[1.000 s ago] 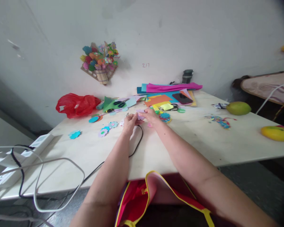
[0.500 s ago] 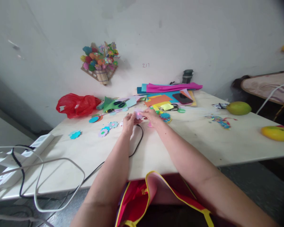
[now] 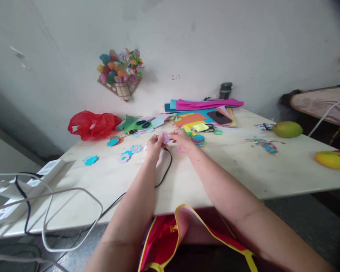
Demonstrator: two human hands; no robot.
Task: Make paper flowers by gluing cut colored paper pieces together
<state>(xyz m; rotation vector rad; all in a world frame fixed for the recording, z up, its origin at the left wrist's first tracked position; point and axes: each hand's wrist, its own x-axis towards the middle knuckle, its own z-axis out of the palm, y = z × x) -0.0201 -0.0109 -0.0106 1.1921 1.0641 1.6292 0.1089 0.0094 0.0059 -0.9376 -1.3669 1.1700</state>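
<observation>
Over the middle of the table, a small lilac paper flower (image 3: 164, 136) is pinched between my two hands. My left hand (image 3: 155, 145) grips its left side with closed fingers. From the right, my right hand (image 3: 180, 139) is closed on its other edge; its fingertips are too small to make out clearly. Just below my hands, a black cable (image 3: 167, 170) runs to something they hide. Left of them lie a lilac flower with a green centre (image 3: 124, 157), a light blue flower (image 3: 136, 148) and a plain blue flower (image 3: 91, 160).
A red plastic bag (image 3: 95, 124), black scissors (image 3: 145, 122), coloured sheets (image 3: 189, 119) and a phone (image 3: 219, 117) lie along the back. Mangoes (image 3: 287, 129) sit at the right. A power strip (image 3: 45, 177) with loose white cables occupies the left edge.
The lilac flower has shifted and turned slightly between my fingers. Both hands stay in nearly the same place, and the things on the table have not moved.
</observation>
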